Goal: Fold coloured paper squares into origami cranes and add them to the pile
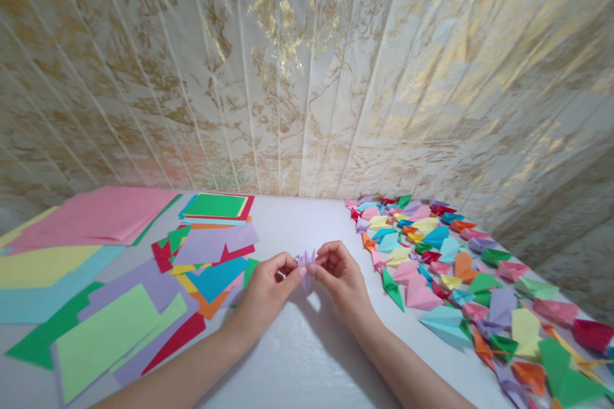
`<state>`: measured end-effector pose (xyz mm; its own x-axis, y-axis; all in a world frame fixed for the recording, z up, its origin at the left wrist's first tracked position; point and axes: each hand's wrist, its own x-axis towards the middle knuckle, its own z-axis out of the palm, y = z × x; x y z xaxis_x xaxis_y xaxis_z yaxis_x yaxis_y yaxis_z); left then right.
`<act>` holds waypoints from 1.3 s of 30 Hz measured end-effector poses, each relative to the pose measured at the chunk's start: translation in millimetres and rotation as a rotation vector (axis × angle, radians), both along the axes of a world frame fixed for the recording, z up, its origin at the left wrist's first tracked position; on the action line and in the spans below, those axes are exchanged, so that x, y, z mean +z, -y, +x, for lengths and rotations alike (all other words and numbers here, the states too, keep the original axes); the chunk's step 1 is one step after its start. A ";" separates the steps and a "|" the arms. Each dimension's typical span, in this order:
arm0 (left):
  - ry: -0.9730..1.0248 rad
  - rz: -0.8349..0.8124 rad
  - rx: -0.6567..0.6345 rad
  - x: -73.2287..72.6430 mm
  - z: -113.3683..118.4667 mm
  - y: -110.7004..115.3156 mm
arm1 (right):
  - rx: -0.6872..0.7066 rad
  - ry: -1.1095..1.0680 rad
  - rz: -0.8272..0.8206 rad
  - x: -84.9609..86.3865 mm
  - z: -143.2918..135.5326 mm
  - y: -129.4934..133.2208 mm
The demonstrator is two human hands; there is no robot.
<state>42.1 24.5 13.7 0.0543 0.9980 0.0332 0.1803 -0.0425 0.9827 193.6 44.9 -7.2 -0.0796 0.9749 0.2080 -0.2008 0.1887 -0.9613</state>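
Note:
A small folded piece of lilac paper (307, 261), with several thin points upward, is held above the white table (288, 358) in the middle of the view. My left hand (272, 284) pinches its left side between thumb and fingers. On its right side my right hand (343, 278) pinches it the same way, the thumb tips close together. The lower tip of the paper points down between the hands. Parts of the folds are hidden behind the fingertips.
Many folded paper figures (422, 297) in mixed colours cover the right side. Loose coloured sheets (110, 339) and large pink sheets (105, 214) lie at the left. A small stack with green on top (215, 205) sits farther back. A gold-patterned curtain (288, 77) hangs behind.

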 end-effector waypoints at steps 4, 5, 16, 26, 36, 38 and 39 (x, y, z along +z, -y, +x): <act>0.047 -0.023 0.010 -1.7 -1.3 -3.0 | -0.008 0.083 -0.031 0.0 1.1 1.2; 0.058 -0.030 0.012 -2.1 -1.8 -3.6 | -0.004 0.101 -0.043 -0.8 1.3 1.1; 0.221 0.030 0.082 -9.2 0.7 -4.7 | 0.082 -0.024 -0.218 3.8 -2.7 4.5; 0.314 -0.040 0.110 -11.5 2.2 -2.6 | 0.034 -0.104 -0.202 2.8 -2.0 3.3; 0.328 -0.002 0.107 -8.6 3.4 -3.7 | 0.099 -0.082 -0.214 0.4 -1.0 1.0; 0.313 0.021 0.096 -7.9 3.5 -3.5 | 0.115 -0.046 -0.178 -0.4 -1.4 0.8; 0.292 0.036 0.082 -8.0 3.6 -3.1 | 0.119 -0.021 -0.156 -0.7 -1.5 0.7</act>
